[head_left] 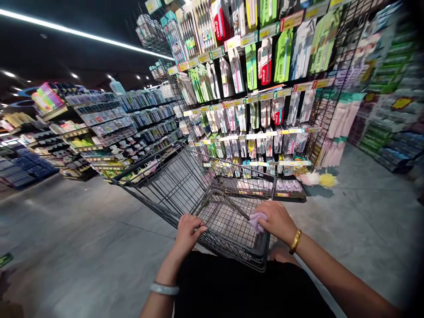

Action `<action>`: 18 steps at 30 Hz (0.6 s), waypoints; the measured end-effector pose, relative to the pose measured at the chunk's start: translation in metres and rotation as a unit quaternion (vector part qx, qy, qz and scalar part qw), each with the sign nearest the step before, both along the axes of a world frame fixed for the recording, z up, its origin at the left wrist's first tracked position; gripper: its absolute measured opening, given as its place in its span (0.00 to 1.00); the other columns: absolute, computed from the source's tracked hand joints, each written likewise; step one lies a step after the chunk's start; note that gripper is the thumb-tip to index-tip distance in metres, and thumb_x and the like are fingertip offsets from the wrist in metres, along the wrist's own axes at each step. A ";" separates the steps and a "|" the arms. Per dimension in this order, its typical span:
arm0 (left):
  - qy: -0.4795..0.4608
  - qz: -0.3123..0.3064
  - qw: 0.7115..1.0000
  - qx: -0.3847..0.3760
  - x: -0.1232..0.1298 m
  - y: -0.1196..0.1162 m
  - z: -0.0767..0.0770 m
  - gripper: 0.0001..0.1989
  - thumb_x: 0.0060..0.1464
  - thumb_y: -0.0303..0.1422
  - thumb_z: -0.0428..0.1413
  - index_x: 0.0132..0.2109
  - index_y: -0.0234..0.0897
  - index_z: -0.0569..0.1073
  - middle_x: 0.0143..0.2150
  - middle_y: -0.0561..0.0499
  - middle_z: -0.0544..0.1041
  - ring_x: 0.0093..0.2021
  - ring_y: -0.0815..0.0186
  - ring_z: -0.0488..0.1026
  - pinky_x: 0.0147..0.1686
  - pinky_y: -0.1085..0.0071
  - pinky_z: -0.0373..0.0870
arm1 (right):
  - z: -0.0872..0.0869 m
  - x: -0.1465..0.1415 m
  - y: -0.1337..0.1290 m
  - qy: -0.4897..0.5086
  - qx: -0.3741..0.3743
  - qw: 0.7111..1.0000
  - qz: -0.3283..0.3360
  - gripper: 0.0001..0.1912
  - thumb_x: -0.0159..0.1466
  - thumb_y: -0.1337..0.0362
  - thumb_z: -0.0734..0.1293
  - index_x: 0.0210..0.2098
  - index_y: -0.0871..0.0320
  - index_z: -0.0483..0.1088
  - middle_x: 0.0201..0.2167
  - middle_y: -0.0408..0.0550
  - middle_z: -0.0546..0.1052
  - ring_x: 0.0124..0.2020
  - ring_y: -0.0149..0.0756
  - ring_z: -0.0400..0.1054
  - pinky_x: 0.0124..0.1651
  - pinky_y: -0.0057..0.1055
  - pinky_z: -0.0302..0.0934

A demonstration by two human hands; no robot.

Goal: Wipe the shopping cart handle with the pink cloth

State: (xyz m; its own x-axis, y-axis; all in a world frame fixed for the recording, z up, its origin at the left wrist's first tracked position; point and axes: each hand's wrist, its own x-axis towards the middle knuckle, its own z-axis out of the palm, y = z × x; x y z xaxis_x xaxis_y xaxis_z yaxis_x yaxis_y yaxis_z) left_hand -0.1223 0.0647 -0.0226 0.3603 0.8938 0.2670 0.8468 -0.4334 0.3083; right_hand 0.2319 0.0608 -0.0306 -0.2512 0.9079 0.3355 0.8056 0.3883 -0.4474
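Observation:
A grey wire shopping cart stands right in front of my body, its basket showing bare mesh at the bottom. My left hand is closed, fingers curled over the cart's near-left rim; a pale bangle circles that wrist. At the right-hand rim, my right hand is wrapped round a crumpled lilac cloth, pressing it against the cart's frame. A gold bracelet sits on the right wrist. The fingertips of both hands are partly hidden.
Just beyond the cart rises a rack of packaged toothbrushes with price strips. Pink and white packs hang on its right end, and a yellow fluffy thing is low there. More stocked shelves stand left. Grey floor surrounds the cart.

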 end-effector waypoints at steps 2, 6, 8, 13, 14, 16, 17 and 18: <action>-0.014 -0.001 1.000 -0.011 0.001 -0.002 0.003 0.23 0.60 0.54 0.49 0.33 0.41 0.77 0.33 0.50 0.78 0.40 0.61 0.71 0.56 0.57 0.57 | -0.002 0.000 -0.003 0.000 0.000 1.000 -0.004 0.08 0.57 0.67 0.63 0.33 0.54 0.74 0.34 0.44 0.76 0.42 0.37 0.66 0.52 0.37 0.50; -0.046 0.008 0.998 -0.043 0.004 -0.007 0.012 0.24 0.63 0.52 0.46 0.33 0.43 0.78 0.34 0.52 0.78 0.41 0.61 0.72 0.61 0.54 0.52 | -0.007 -0.002 -0.014 0.007 0.014 1.000 -0.007 0.11 0.57 0.68 0.63 0.37 0.53 0.74 0.36 0.44 0.76 0.43 0.38 0.67 0.56 0.39 0.49; -0.056 0.022 0.997 -0.057 0.006 -0.009 0.013 0.26 0.66 0.48 0.41 0.33 0.44 0.79 0.34 0.52 0.78 0.41 0.62 0.72 0.62 0.52 0.50 | -0.008 -0.005 -0.022 0.013 0.034 0.999 -0.005 0.10 0.58 0.68 0.63 0.37 0.52 0.74 0.36 0.44 0.76 0.43 0.39 0.67 0.56 0.40 0.49; 0.032 0.067 0.997 -0.013 0.010 -0.012 0.004 0.23 0.65 0.43 0.45 0.28 0.42 0.76 0.33 0.51 0.76 0.38 0.61 0.69 0.57 0.49 0.55 | -0.012 -0.015 -0.045 0.033 0.085 0.996 -0.013 0.09 0.56 0.70 0.64 0.35 0.52 0.73 0.34 0.44 0.76 0.40 0.39 0.68 0.56 0.41 0.50; 0.044 0.069 0.997 0.000 0.011 -0.013 0.002 0.21 0.64 0.40 0.45 0.28 0.41 0.75 0.33 0.51 0.76 0.38 0.61 0.69 0.58 0.49 0.55 | -0.013 -0.017 -0.050 0.037 0.090 0.995 -0.015 0.09 0.56 0.70 0.65 0.35 0.52 0.73 0.33 0.44 0.76 0.39 0.39 0.68 0.56 0.41 0.51; 0.053 0.067 0.996 0.018 0.010 -0.014 -0.001 0.19 0.64 0.36 0.45 0.27 0.40 0.73 0.34 0.51 0.75 0.38 0.62 0.69 0.60 0.48 0.53 | -0.013 -0.020 -0.059 0.039 0.095 0.995 -0.018 0.10 0.56 0.70 0.65 0.36 0.51 0.73 0.33 0.43 0.75 0.38 0.38 0.68 0.56 0.42 0.51; 0.054 0.063 0.996 0.024 0.010 -0.015 -0.001 0.18 0.63 0.36 0.45 0.27 0.40 0.73 0.34 0.51 0.75 0.39 0.62 0.69 0.61 0.48 0.53 | -0.013 -0.021 -0.064 0.037 0.096 0.994 -0.018 0.10 0.57 0.70 0.65 0.36 0.51 0.73 0.33 0.43 0.75 0.38 0.39 0.68 0.55 0.43 0.51; 0.054 0.057 0.997 0.026 0.009 -0.016 0.000 0.18 0.63 0.35 0.46 0.27 0.40 0.72 0.34 0.51 0.75 0.39 0.62 0.69 0.61 0.49 0.53 | -0.013 -0.020 -0.068 0.034 0.096 0.995 -0.015 0.10 0.57 0.70 0.65 0.37 0.51 0.73 0.33 0.43 0.75 0.38 0.39 0.68 0.55 0.43 0.52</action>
